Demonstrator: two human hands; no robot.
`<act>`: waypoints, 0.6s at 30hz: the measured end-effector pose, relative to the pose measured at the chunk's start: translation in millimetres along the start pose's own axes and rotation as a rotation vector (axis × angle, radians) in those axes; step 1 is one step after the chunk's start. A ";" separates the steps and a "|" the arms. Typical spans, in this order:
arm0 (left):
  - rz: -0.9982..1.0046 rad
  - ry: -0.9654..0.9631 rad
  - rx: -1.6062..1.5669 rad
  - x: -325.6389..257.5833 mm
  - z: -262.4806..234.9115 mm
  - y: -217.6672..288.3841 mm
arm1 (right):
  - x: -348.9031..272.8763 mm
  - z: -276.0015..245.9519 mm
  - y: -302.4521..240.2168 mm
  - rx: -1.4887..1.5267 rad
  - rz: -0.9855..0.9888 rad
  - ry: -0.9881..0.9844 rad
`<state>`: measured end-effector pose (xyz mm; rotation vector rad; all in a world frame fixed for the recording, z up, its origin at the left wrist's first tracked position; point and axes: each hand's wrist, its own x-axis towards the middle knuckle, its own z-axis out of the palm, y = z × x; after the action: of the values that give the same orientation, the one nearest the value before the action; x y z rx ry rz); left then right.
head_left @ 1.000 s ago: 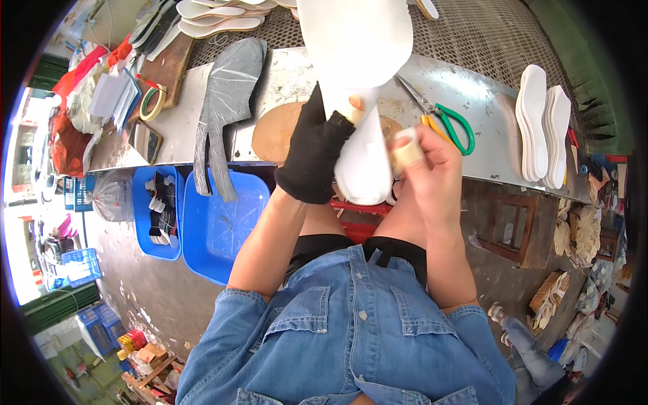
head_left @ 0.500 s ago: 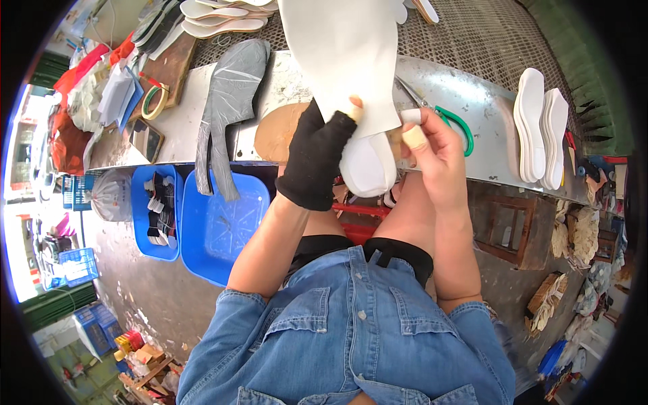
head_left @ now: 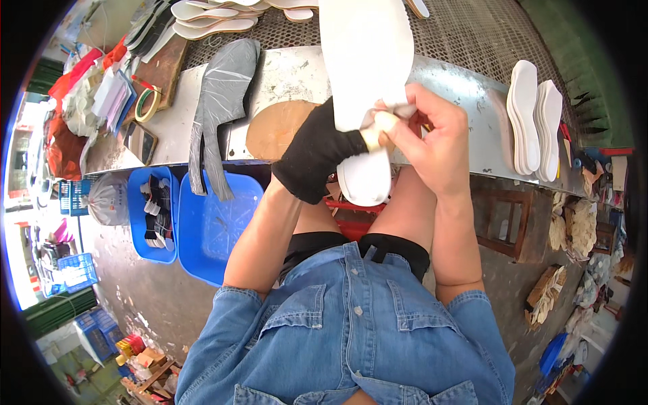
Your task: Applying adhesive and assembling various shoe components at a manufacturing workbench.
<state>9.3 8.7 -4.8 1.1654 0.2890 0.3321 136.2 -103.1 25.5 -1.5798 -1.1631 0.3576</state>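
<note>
My left hand, in a black fingerless glove, is closed around a long white insole held upright over the table edge. The insole's rounded heel end hangs below the glove, above my lap. My right hand is bare with wrapped fingertips. Its thumb and fingers pinch the white material at the insole's right edge, close to my left thumb; exactly what lies between them is partly hidden. A brown oval board lies on the table left of the glove. Further left is a grey wrapped cut-out piece.
White insoles stand stacked at the right, and more insoles lie at the back left on mesh. A tape roll and a phone are at the left. Blue bins stand below the table edge.
The white piece has turned more upright and shifted right. My right hand has come in against my left thumb. The green-handled scissors seen behind it before are now hidden.
</note>
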 end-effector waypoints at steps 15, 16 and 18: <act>0.177 0.210 -0.029 -9.6 -4.7 -0.2 | -23.2 5.9 21.7 0.951 0.491 -0.316; 0.175 0.207 -0.026 -10.9 -4.9 1.2 | -22.3 4.2 22.1 0.954 0.490 -0.312; 0.184 0.204 0.030 -13.2 -5.8 3.2 | -18.4 2.4 24.4 0.912 0.457 -0.525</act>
<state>-5.3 9.5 -3.3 1.1923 0.3661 0.6124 137.7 -115.1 -2.7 -0.9157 -0.7859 1.4451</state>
